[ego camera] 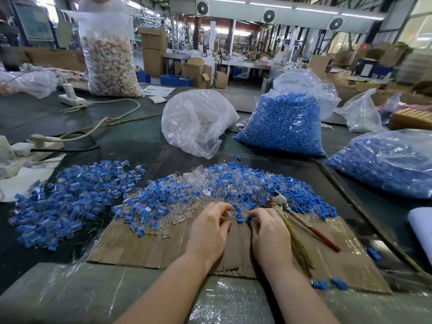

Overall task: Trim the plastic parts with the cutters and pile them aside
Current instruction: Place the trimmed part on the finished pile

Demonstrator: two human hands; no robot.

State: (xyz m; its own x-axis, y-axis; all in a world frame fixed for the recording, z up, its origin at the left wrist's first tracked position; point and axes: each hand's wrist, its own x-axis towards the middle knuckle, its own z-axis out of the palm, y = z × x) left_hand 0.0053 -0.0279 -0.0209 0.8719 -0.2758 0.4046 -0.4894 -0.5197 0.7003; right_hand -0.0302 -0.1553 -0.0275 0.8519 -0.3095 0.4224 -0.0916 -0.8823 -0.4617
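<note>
hands: two, a left hand [211,228] and a right hand [268,232]
cutters: one pair [284,203], lying just beside the right hand
heaps of loose plastic parts: two, the left heap [70,195] mostly blue, the middle heap [210,183] blue mixed with clear; the pieces are too many to count
stray blue pieces on the near right edge of the cardboard: two [329,284]
cardboard sheets under the hands: one [145,244]
bags of blue parts: two, one upright [287,122] and one at the right edge [388,164]
clear bags, nearly empty: one [196,120] at the centre
tall bags of pale and orange pieces: one [109,50]
power strips: two, one far [71,99] and one at the left edge [28,148]
wall fans: three [269,15]
</note>
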